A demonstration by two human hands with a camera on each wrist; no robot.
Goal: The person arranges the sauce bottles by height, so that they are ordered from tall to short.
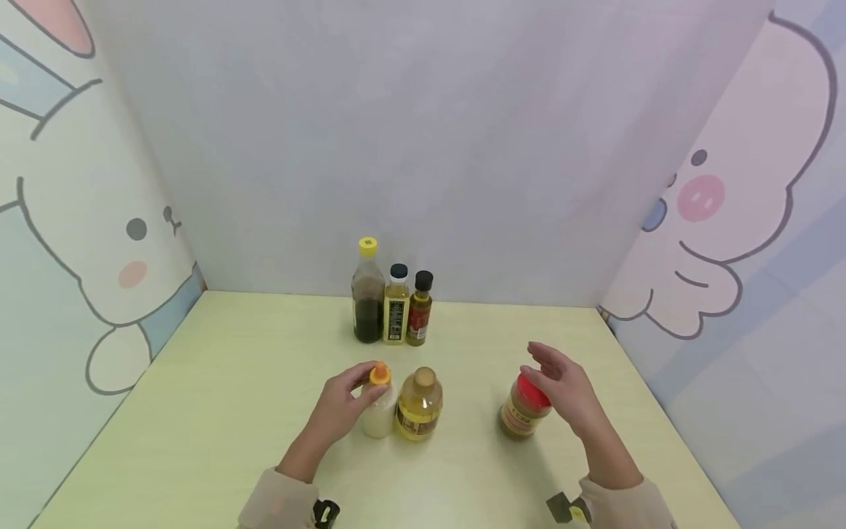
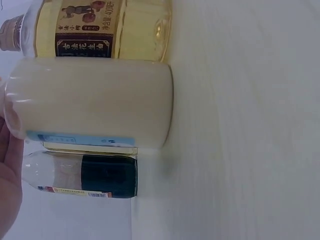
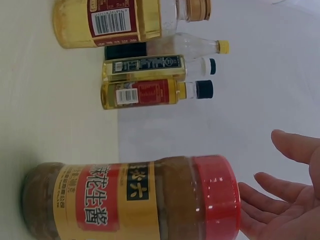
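Note:
My left hand [image 1: 340, 404] has its thumb and fingers around the orange cap of a whitish bottle [image 1: 378, 419]; in the left wrist view this bottle [image 2: 95, 100] stands upright on the table, with the hand [image 2: 9, 175] at its top. Touching or very near it on the right is an oil bottle [image 1: 419, 411] with a tan cap. My right hand [image 1: 568, 389] is beside and over the red lid of a brown jar [image 1: 520, 415], fingers spread. The right wrist view shows that hand [image 3: 287, 200] open by the lid of the jar [image 3: 135, 200].
Behind, near the back wall, stand a dark sauce bottle [image 1: 368, 305] with a yellow cap, a slim oil bottle [image 1: 396, 312] and a small bottle [image 1: 419, 316] with a black cap, side by side. Walls with cartoon animals flank the pale yellow table [image 1: 251, 367].

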